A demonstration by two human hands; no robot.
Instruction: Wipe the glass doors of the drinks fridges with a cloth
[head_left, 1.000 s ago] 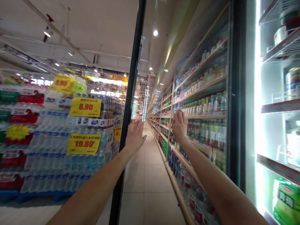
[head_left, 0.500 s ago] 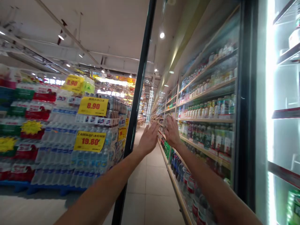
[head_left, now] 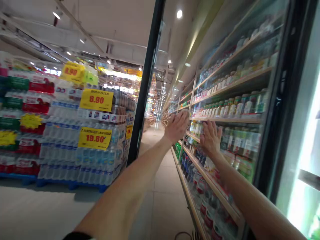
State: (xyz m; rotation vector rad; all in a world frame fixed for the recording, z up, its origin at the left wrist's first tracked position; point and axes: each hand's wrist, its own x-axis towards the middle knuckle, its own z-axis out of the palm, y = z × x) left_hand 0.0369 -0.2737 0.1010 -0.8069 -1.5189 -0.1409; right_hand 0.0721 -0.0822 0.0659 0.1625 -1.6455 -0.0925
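Observation:
Both my arms reach forward against a glass cooler door (head_left: 237, 50) with a black frame (head_left: 146, 83). My left hand (head_left: 177, 126) is flat and open on the glass, fingers stretched upward. My right hand (head_left: 211, 138) is also open, fingers spread, pressed on the glass a little lower and to the right. Neither hand holds anything. Through the glass I see long shelves of bottled drinks (head_left: 225, 106) running down the aisle.
A lit cooler interior (head_left: 303, 156) is at the far right. On the left stands a tall pallet stack of bottled water (head_left: 82, 153) with yellow price signs (head_left: 96, 99). A tiled aisle floor (head_left: 160, 173) runs ahead between them.
The door has swung toward the right. My left hand crossed from the door's left edge to the glass middle; my right hand moved right and lower. The view tilted and shifted right.

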